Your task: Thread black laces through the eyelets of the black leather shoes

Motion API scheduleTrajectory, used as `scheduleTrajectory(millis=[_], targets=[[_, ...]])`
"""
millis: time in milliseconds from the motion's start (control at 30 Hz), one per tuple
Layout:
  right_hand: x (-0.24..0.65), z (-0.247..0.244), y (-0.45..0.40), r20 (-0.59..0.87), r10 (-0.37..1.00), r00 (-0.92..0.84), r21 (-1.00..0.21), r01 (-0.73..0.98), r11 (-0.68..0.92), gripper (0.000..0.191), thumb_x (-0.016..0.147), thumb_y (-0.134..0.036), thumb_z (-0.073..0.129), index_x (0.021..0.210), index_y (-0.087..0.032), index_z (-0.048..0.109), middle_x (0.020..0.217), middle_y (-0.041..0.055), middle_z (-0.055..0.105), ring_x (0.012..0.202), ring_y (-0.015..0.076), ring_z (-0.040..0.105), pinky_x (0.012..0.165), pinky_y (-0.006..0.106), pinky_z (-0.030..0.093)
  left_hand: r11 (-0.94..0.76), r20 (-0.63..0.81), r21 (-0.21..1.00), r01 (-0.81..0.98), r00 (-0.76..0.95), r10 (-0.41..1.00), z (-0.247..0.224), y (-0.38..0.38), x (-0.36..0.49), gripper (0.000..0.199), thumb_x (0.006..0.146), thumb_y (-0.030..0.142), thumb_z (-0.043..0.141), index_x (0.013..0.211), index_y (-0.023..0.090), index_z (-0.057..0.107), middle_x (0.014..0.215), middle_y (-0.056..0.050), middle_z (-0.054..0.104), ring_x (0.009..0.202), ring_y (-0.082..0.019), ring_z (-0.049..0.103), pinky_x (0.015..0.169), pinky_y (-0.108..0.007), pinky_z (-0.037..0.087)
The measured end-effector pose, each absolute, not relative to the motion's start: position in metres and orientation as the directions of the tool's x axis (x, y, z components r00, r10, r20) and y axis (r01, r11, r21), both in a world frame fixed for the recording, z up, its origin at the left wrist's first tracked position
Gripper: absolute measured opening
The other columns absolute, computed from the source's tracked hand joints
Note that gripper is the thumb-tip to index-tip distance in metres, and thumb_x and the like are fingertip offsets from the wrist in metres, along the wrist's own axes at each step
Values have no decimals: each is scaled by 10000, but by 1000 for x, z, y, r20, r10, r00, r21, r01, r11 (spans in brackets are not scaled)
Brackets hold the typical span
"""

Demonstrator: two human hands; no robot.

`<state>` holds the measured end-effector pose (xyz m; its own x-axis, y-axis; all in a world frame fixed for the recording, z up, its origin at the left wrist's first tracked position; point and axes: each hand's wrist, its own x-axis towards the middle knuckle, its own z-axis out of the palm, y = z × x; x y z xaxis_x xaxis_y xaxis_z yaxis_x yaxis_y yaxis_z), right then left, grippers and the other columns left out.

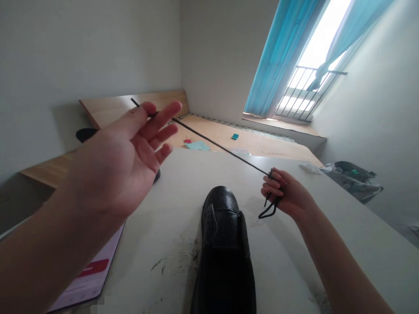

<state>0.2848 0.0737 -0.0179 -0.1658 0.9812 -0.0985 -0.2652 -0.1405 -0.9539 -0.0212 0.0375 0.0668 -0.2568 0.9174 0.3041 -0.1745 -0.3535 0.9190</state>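
Note:
A black shoelace (216, 143) runs taut and slanting between my two hands, above the table. My left hand (127, 148) pinches it near one end between thumb and index finger, the other fingers loosely spread; a short tip sticks out past the thumb. My right hand (281, 192) is closed round the rest of the lace, and a loop hangs below the fingers. Under the lace a black leather shoe (225, 218) stands on the white table with its toe pointing away from me. No lace shows across its tongue, and its side flaps stand apart.
A tablet-like screen (98, 270) lies at lower left, partly behind my left forearm. Dark smudges mark the white table (157, 240). Beyond are a wooden surface (216, 126) with small coloured items, a blue curtain (271, 61), and a bag-lined bin (353, 179) at right.

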Motion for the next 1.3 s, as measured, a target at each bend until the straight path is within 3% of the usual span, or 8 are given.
scheduleTrajectory(millis=[167, 367, 533, 733, 833, 900, 1000, 1300], targets=[[304, -29, 83, -83, 991, -102, -937, -332, -113, 214, 852, -270, 606, 698, -195, 477, 518, -111, 228, 387, 51, 157, 392, 172, 309, -380, 286, 891, -248, -343, 895, 68, 49, -36, 107, 1016, 270, 341, 1039, 242, 442, 1484, 52, 450, 1293, -100, 476, 1081, -318, 384], [314, -37, 88, -147, 986, -80, -940, -299, -165, 226, 964, -307, 535, 800, -153, 552, 535, -112, 350, 382, 40, 279, 402, 180, 339, -324, 274, 943, -69, -385, 881, 70, 60, -57, 246, 1010, 352, 240, 1236, 308, 326, 1555, 85, 294, 1396, -96, 324, 1165, -404, 268], [320, -34, 86, -207, 975, -84, -955, -197, -220, 221, 962, -343, 536, 874, -145, 579, 602, -80, 441, 440, 54, 388, 443, 194, 393, -418, 391, 908, 8, -367, 844, 68, 73, -88, 309, 955, 490, 358, 1254, 420, 330, 1436, 254, 374, 1419, -116, 251, 1186, -430, 225], [318, -44, 93, -151, 989, 9, -988, 36, -151, 265, 960, -383, 532, 1062, -144, 585, 852, 7, 602, 626, 103, 562, 563, 253, 500, -462, 517, 851, 250, -247, 820, 70, 62, -65, 371, 921, 406, 439, 1240, 249, 543, 1416, 28, 478, 1353, -265, 365, 1162, -554, 178], [317, -49, 95, -99, 994, 54, -971, 213, -108, 292, 956, -370, 544, 1146, -150, 574, 1006, 51, 627, 781, 150, 622, 670, 315, 543, -479, 549, 671, 566, 55, 834, 69, 48, -44, 186, 825, 313, 611, 895, 178, 718, 1228, -63, 603, 1312, -305, 399, 1140, -517, 185], [316, -50, 95, -69, 994, 82, -929, 357, -94, 315, 955, -363, 546, 1195, -159, 563, 1096, 72, 622, 878, 180, 632, 743, 360, 550, -446, 512, 289, 847, 257, 820, 64, 41, -37, 268, 871, 320, 511, 852, 186, 743, 1143, -109, 608, 1239, -342, 443, 1066, -604, 238], [318, -53, 94, -49, 988, 146, -790, 600, -128, 321, 945, -344, 565, 1217, -172, 565, 1203, 91, 593, 1004, 218, 612, 843, 422, 530, -398, 386, -74, 914, 395, 834, 51, 38, -36, 342, 914, 315, 422, 874, 224, 750, 1047, -118, 623, 1145, -341, 497, 996, -643, 285], [349, -57, 87, -270, 942, 199, -254, 929, -269, 246, 930, -321, 593, 1124, -170, 618, 1186, 84, 613, 1028, 218, 608, 886, 438, 515, -585, 97, -146, 798, 600, 794, 20, 27, -27, 320, 897, 205, 419, 762, 205, 709, 913, -95, 674, 909, -293, 609, 856, -534, 421]])
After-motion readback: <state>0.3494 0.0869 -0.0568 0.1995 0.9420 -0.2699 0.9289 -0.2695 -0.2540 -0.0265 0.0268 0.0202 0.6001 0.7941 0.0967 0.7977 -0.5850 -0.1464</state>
